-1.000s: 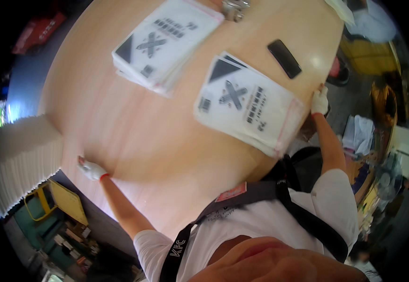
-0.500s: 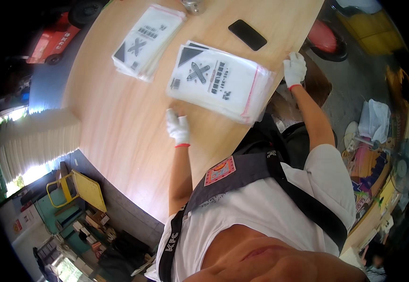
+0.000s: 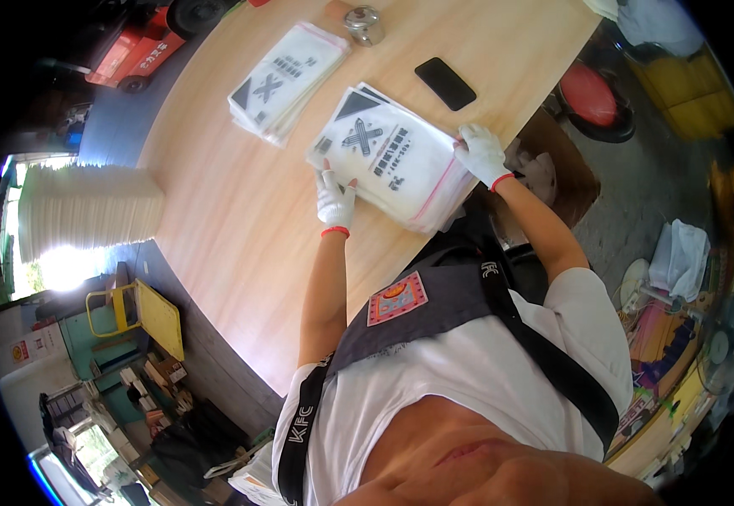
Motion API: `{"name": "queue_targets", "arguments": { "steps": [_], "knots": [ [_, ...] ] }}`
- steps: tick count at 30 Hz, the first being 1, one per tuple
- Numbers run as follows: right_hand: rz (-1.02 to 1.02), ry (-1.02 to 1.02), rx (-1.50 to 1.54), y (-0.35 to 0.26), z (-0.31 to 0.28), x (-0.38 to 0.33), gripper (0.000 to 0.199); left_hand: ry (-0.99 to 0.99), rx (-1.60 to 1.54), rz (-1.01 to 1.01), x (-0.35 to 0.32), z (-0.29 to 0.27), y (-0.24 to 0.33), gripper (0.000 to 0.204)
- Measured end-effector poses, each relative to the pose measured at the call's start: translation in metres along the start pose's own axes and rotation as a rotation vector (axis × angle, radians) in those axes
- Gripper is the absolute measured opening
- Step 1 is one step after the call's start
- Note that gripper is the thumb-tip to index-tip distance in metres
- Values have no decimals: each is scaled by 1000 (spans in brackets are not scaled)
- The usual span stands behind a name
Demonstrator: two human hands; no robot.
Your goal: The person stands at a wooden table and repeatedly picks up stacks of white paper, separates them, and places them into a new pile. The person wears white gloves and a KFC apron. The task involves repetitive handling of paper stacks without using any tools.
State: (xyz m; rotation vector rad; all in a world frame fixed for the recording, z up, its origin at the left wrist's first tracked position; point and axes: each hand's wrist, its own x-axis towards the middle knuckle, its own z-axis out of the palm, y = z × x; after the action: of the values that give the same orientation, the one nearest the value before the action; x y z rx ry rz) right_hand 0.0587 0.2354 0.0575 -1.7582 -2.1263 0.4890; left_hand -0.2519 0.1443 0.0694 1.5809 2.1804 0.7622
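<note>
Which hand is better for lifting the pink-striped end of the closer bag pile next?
Probably the right hand: it's at a corner of that pink-striped end. The left hand is at the long near side of the closer bag pile, toward the opposite end.

1 table (image 3: 223, 219). 2 plastic-bag stacks: near stack (image 3: 413, 173) at right edge, other stack (image 3: 299, 63) toward left edge. 2 gloved hands: left hand (image 3: 336, 201), right hand (image 3: 482, 155). 1 phone (image 3: 445, 83), nearer right edge. 1 metal tin (image 3: 363, 27). Left edge: 1 paper pile (image 3: 88, 211), probably; rim distorts it. Past right edge: 1 red seat (image 3: 588, 94).
</note>
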Motion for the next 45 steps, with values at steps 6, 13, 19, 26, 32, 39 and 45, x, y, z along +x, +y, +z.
{"name": "queue_targets", "arguments": {
  "steps": [6,13,19,26,32,39,45],
  "knots": [
    [56,175,42,10,-31,54,42,275,-159,-58,-31,20,-7,58],
    [228,-135,-241,4,-16,139,69,309,-119,-114,-80,22,-17,38],
    [229,-182,-306,-5,-22,156,70,369,83,-107,-92,27,-2,42],
    [201,-162,-253,-6,-19,159,72,422,207,-136,-91,27,9,42],
    [175,-170,-293,1,-19,162,71,434,157,-253,-85,34,19,41],
    [-4,-77,-23,42,-5,167,68,498,225,-248,-84,43,24,39],
    [-276,204,229,84,-27,115,49,428,263,-245,-85,43,30,39]
  ]
}}
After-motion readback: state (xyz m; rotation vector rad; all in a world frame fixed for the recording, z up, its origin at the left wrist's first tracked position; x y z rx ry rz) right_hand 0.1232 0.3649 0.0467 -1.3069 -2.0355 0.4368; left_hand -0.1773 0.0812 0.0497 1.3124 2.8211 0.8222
